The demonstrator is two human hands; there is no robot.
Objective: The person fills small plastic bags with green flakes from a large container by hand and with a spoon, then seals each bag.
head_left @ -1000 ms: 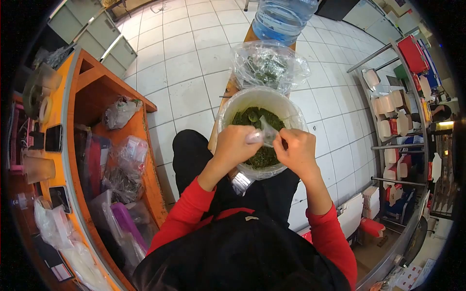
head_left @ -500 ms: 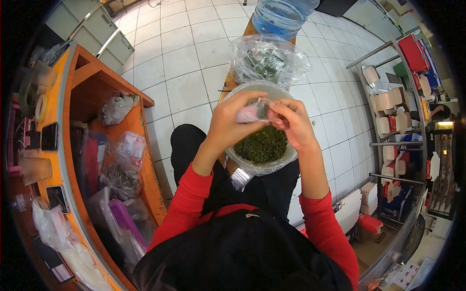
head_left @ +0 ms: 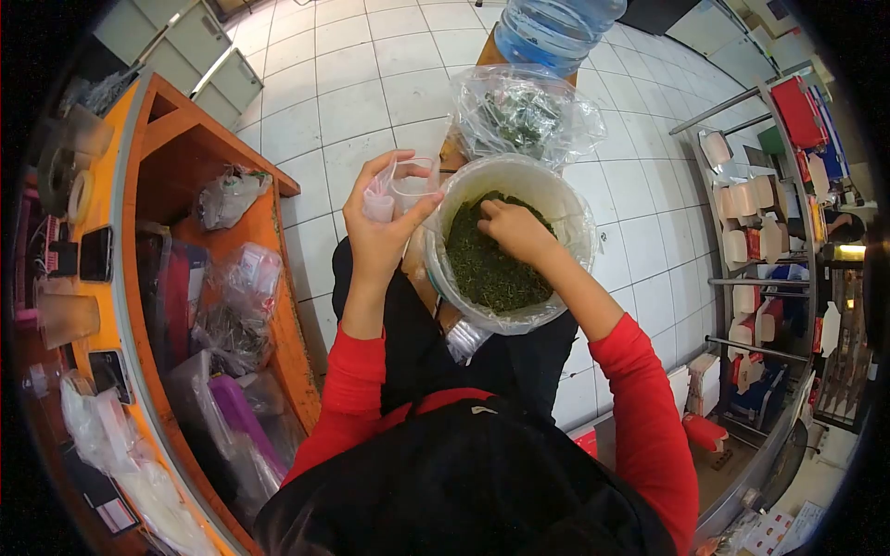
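Observation:
My left hand [head_left: 371, 243] is closed around a small clear plastic bag [head_left: 414, 185], whose mouth is spread wide between thumb and fingers. A pinkish wad of what looks like more thin plastic [head_left: 378, 206] sits in the same palm. To the right, a plastic-lined bucket [head_left: 579, 215] stands in front of my lap with finely chopped green herbs [head_left: 496, 283] inside. Into these herbs reaches my right hand [head_left: 524, 233], its bent fingers touching the surface. The fingertips are partly buried, so how much they grip is hidden.
Behind the bucket lies a clear bag of greens [head_left: 524, 120] on a wooden bench, beside a large blue water bottle [head_left: 561, 32]. An orange shelf unit [head_left: 287, 371] holding plastic bags is on my left. A metal rack [head_left: 742, 283] with food boxes stands at right.
My hands have parted. The left moved left with the bag, which is now opened out. My right hand let go of it and went down into the herbs.

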